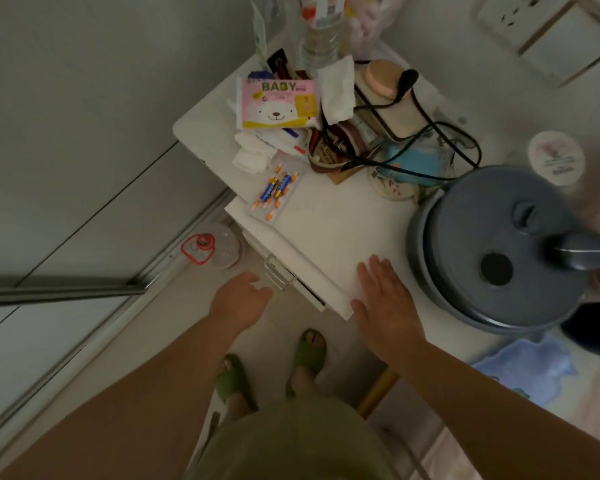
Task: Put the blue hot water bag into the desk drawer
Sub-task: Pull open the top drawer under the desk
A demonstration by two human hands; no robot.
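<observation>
My left hand (245,299) hangs just below and to the left of the metal drawer handle (278,277), fingers loosely curled and holding nothing, the fingertips close to the handle but not yet touching it as far as I can tell. My right hand (383,299) lies flat and open on the white desk top (340,230), palm down near the front edge, also empty. The desk drawer (291,271) sits under that edge, between my two hands, and looks at most barely pulled out. The blue hot water bag (413,164) is well beyond my right hand, up and slightly to the right of its fingertips, behind the bare stretch of desk and just left of the grey rice cooker (499,254). A black cord (454,133) loops across it, and a cream appliance (392,109) stands just behind it, so only part of its blue face shows and I cannot tell which way its long axis runs. The right hand is plainly the nearer one for the bag, while the left is placed for the handle. I judge the drawer comes first, and that the cord will need clearing when I lift the bag.
</observation>
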